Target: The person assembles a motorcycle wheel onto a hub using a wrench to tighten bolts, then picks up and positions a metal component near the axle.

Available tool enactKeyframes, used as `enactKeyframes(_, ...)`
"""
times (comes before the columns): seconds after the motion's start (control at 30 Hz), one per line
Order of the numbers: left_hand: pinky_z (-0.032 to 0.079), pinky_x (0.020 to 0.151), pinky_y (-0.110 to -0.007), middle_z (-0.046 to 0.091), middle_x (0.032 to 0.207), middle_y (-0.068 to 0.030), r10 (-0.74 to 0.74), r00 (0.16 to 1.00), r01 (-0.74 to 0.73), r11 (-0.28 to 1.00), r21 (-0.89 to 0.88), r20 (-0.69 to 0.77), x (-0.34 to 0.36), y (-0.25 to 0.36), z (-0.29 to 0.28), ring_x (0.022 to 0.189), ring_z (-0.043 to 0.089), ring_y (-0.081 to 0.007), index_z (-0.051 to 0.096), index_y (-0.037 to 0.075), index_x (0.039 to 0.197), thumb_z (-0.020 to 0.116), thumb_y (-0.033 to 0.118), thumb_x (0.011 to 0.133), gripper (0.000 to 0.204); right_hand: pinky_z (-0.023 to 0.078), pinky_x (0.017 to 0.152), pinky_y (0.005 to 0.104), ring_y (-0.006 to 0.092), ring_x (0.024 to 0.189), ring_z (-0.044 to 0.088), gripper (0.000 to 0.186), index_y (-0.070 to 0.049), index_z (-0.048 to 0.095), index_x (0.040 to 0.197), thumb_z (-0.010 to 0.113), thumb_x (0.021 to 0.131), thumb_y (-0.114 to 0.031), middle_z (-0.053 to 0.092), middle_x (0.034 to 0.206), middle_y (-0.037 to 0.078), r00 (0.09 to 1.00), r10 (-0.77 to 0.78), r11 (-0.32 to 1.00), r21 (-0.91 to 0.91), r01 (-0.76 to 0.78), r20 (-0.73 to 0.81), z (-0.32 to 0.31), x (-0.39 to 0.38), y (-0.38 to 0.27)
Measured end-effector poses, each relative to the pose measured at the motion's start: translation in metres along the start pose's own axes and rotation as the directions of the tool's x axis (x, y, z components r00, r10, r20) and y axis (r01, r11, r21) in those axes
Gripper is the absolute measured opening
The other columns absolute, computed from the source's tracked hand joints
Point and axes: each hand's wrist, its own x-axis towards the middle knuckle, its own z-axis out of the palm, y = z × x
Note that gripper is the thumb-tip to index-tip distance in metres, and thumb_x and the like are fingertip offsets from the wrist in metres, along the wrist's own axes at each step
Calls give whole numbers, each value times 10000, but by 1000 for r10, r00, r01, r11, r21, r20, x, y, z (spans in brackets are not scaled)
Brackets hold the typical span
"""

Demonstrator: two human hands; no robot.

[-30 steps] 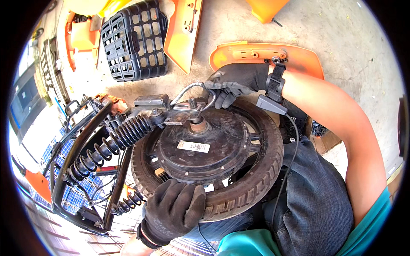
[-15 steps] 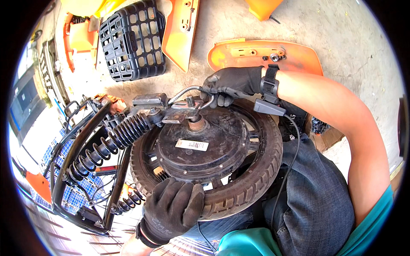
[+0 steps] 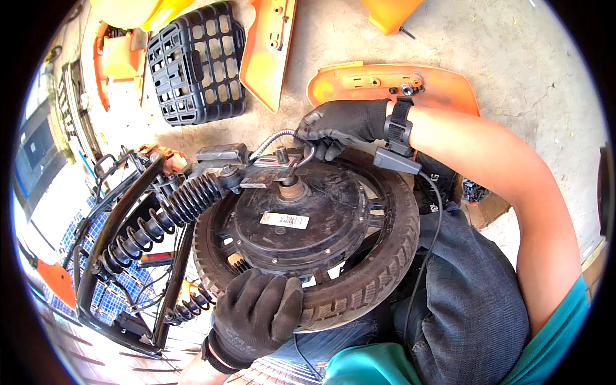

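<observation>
R hand (image 3: 341,123) & cable (image 3: 272,140) nearer axle (image 3: 292,190); L hand (image 3: 256,316) on tire (image 3: 362,298).

Vehicle workshop, on my feed: concrete floor (image 3: 507,70), loose orange panels (image 3: 273,61), 1 black frame (image 3: 122,217), 1 treaded wheel (image 3: 359,298).

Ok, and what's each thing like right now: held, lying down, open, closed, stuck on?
Left hand: closed over the tire's near edge
Right hand: closed on the cable
Tire: on the wheel, worn-looking
Cable: bent, held
Hub cover: in place, scuffed
White label: stuck on
Black rack: lying on the ground
</observation>
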Motion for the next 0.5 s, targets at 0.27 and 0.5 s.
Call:
enactKeyframes(0.27, 554, 730, -379, 631, 935, -76, -17, 1000, 17, 1000, -14, 2, -3, 0, 1, 856, 651, -233, 548, 58, 1127, 679, 162, 776, 390, 554, 638, 235, 90, 694, 625, 331, -55, 661, 1156, 536, 1018, -329, 644, 888, 19, 980, 169, 974, 170, -150, -105, 8, -11, -25)
enactKeyframes(0.5, 554, 748, -388, 635, 934, -72, -7, 1000, 7, 1000, -11, -16, -4, -1, 2, 836, 649, -222, 543, 67, 1121, 665, 170, 812, 348, 521, 643, 223, 69, 713, 604, 303, -87, 677, 1122, 573, 1005, -346, 695, 870, 10, 980, 47, 998, 56, -37, -194, 4, 2, -35)
